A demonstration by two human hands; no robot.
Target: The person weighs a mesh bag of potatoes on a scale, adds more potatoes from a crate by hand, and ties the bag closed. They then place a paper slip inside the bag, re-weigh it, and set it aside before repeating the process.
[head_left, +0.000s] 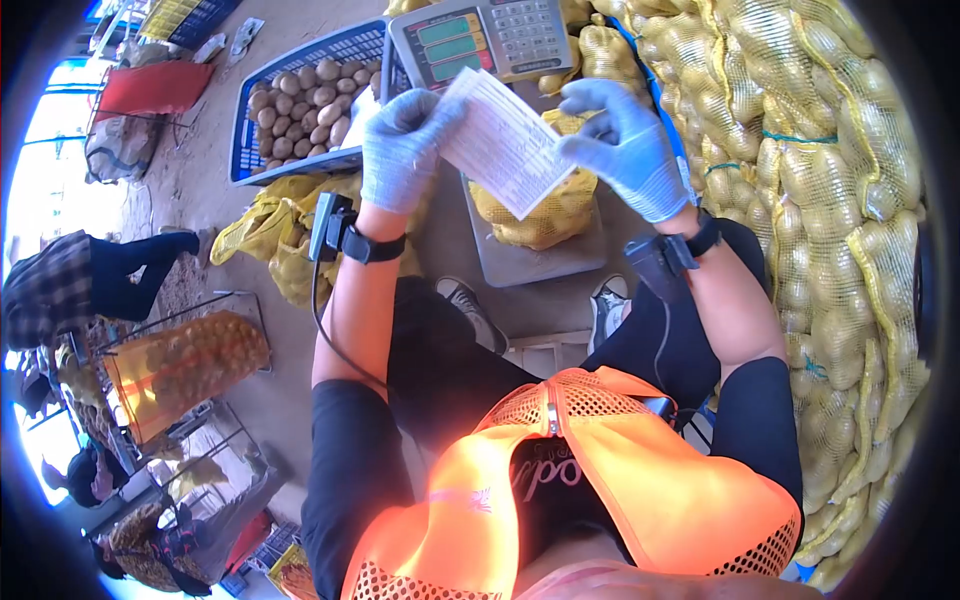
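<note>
Here, 2 gloved hands pinch a printed paper slip [503, 140] above a weighing scale [535, 262]: the left hand [400, 148] grips its upper edge, the right hand [625, 145] its far side. A yellow mesh bag of potatoes [545, 215] sits on the platform, beneath the scale's display [480, 38]. Stacked potato sacks [830, 180] rise alongside; a blue crate of potatoes [300, 100] stands nearby.

Paper slip [505, 140] print, scale display [450, 45] digits, vest lettering: all illegible
</note>
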